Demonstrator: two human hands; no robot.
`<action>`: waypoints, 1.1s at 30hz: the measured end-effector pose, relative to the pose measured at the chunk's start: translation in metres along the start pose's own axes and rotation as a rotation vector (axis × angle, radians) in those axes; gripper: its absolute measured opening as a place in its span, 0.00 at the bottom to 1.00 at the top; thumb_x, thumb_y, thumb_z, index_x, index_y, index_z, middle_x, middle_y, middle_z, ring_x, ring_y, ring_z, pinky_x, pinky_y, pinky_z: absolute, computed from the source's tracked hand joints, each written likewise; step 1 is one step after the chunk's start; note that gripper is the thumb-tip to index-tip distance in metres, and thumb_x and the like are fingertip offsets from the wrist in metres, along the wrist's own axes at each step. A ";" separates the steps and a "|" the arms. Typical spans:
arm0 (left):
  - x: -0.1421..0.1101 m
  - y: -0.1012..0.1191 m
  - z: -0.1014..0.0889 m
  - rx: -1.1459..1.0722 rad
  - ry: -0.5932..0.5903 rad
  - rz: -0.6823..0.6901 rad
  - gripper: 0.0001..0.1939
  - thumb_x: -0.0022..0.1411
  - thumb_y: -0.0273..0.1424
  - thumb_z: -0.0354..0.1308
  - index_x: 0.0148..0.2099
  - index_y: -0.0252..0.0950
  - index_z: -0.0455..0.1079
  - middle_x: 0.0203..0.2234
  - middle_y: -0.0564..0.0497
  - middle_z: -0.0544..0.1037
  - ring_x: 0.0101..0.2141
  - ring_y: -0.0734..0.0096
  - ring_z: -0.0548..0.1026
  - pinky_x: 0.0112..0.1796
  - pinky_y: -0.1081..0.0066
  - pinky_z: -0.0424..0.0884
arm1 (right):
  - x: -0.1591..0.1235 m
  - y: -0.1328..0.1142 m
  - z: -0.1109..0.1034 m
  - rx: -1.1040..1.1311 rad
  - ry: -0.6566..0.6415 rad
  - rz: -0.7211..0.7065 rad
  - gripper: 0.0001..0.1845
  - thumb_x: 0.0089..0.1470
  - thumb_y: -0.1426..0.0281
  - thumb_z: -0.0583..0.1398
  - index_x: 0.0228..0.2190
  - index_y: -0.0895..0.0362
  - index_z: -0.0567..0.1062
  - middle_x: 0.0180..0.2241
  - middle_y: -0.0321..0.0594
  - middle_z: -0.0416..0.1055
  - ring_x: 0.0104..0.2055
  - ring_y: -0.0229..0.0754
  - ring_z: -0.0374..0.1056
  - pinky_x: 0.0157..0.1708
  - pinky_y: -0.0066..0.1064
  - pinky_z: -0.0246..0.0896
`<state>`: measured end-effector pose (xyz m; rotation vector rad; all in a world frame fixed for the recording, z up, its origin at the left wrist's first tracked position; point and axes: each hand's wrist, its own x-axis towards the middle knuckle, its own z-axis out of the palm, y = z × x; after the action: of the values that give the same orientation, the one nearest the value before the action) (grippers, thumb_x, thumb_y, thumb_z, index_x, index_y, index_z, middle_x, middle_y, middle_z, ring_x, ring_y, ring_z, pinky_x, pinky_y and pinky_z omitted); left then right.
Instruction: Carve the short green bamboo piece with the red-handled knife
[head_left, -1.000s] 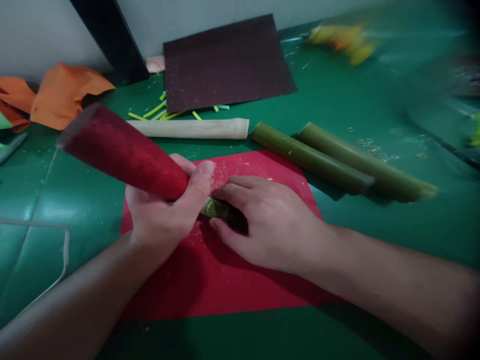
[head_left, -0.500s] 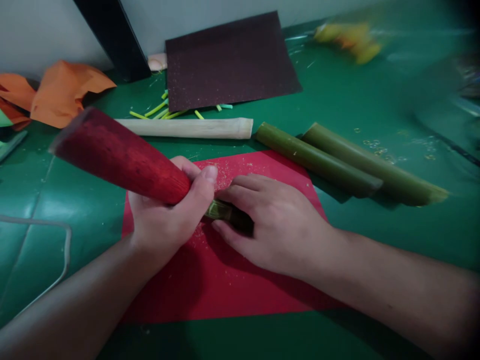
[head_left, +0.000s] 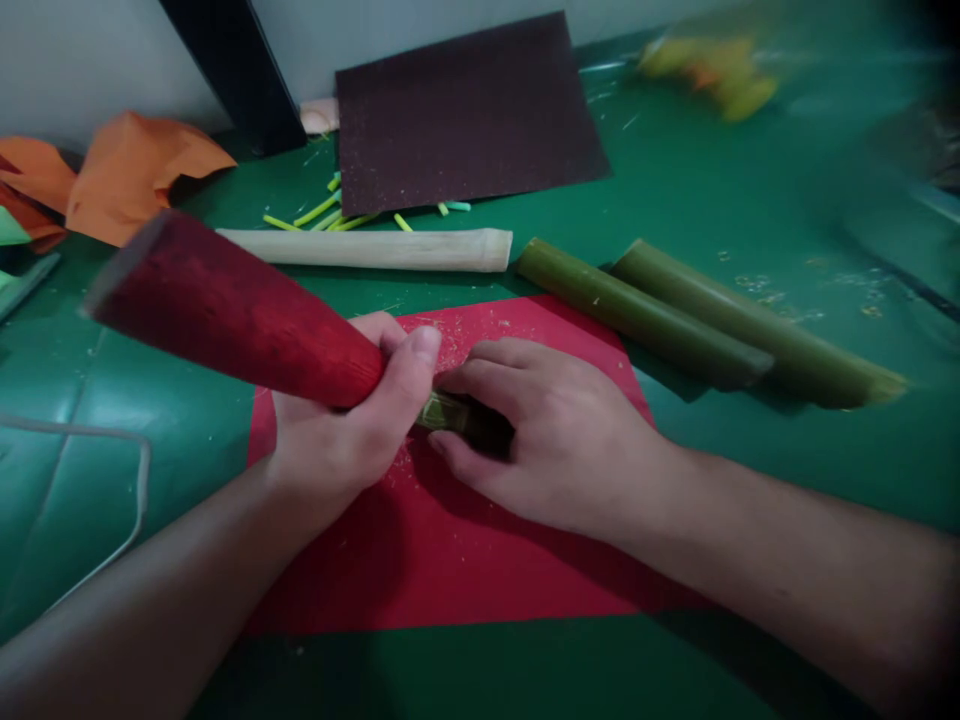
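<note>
Left hand (head_left: 341, 430) is wrapped round the narrow end of a red handle (head_left: 247, 310), thumb laid alongside it, while the right hand (head_left: 574, 430) curls in a narrow arch over a green bamboo piece (head_left: 444, 412). That handle's long axis slants up and leftward out of the left fist, its broad, flat-cut end pointing away to the left of both hands; whatever sits at its lower end is hidden by the fist. Between the two hands the bamboo piece runs roughly sideways, its patterned left end pointing at the left hand and the rest vanishing into shadow beneath the right palm; whether it touches the left hand cannot be told. Under both hands lies a red sheet (head_left: 480, 570), flat and sprinkled with fine pale shavings, spread on the glossy green cover of the bench (head_left: 465, 675). Beyond the hands, a smooth pale stick (head_left: 390, 250) lies crosswise, and a stiff, dark brown sheet (head_left: 472, 120), lightly flecked, rests farther off over thin yellow-green bits (head_left: 322, 210). Past the right hand, two round green bamboo tubes (head_left: 649, 315) lie slantwise side by side. Crumpled orange paper (head_left: 127, 180) sits beyond the left hand, on its outer side.
</note>
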<state>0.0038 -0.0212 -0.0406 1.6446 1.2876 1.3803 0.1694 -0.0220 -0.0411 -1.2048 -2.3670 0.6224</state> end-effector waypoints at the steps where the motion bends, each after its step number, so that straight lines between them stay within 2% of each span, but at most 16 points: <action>1: 0.000 0.001 0.001 -0.006 0.002 0.008 0.20 0.62 0.34 0.62 0.19 0.38 0.63 0.14 0.56 0.63 0.16 0.78 0.61 0.18 0.73 0.62 | 0.000 0.000 0.000 0.005 0.002 0.002 0.15 0.55 0.65 0.59 0.37 0.61 0.81 0.34 0.46 0.77 0.38 0.48 0.71 0.38 0.38 0.64; 4: 0.001 0.001 0.003 -0.017 0.037 0.030 0.19 0.61 0.32 0.63 0.19 0.37 0.64 0.14 0.57 0.64 0.15 0.80 0.60 0.17 0.74 0.63 | 0.001 0.000 0.000 0.019 -0.010 0.012 0.14 0.56 0.65 0.59 0.36 0.61 0.80 0.35 0.46 0.78 0.41 0.48 0.72 0.41 0.38 0.64; 7: 0.003 0.002 0.006 -0.051 0.125 0.019 0.18 0.60 0.32 0.63 0.19 0.38 0.66 0.14 0.57 0.65 0.14 0.81 0.59 0.16 0.74 0.62 | 0.001 -0.001 -0.001 0.019 -0.027 0.032 0.14 0.56 0.65 0.59 0.36 0.60 0.80 0.36 0.46 0.79 0.42 0.48 0.72 0.42 0.38 0.64; 12: 0.003 0.002 0.006 -0.048 0.067 -0.017 0.19 0.59 0.32 0.64 0.18 0.37 0.64 0.13 0.57 0.64 0.14 0.81 0.60 0.16 0.74 0.61 | 0.000 0.001 0.000 0.022 -0.014 0.022 0.14 0.56 0.65 0.59 0.37 0.61 0.81 0.35 0.46 0.78 0.40 0.48 0.72 0.40 0.38 0.64; 22: 0.003 -0.002 0.002 -0.015 0.023 0.066 0.17 0.59 0.31 0.64 0.19 0.38 0.66 0.13 0.57 0.65 0.15 0.80 0.62 0.18 0.75 0.66 | 0.001 0.001 0.000 0.049 -0.016 0.027 0.15 0.55 0.66 0.58 0.38 0.62 0.81 0.36 0.46 0.78 0.42 0.50 0.73 0.43 0.40 0.66; 29: 0.005 0.000 0.004 -0.013 0.067 0.056 0.17 0.56 0.31 0.66 0.18 0.38 0.66 0.12 0.57 0.64 0.13 0.81 0.60 0.15 0.75 0.62 | 0.000 0.001 0.000 0.042 -0.002 0.017 0.15 0.55 0.65 0.59 0.37 0.62 0.81 0.36 0.46 0.78 0.41 0.50 0.73 0.42 0.40 0.67; 33: 0.007 0.001 0.007 -0.056 0.128 0.024 0.18 0.57 0.37 0.67 0.20 0.38 0.67 0.14 0.57 0.67 0.14 0.81 0.61 0.16 0.74 0.62 | 0.000 0.001 0.001 0.038 -0.010 0.033 0.15 0.56 0.65 0.59 0.39 0.61 0.81 0.37 0.45 0.79 0.41 0.49 0.73 0.41 0.39 0.67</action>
<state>0.0101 -0.0140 -0.0393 1.5608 1.2924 1.5442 0.1691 -0.0218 -0.0422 -1.2294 -2.3374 0.6828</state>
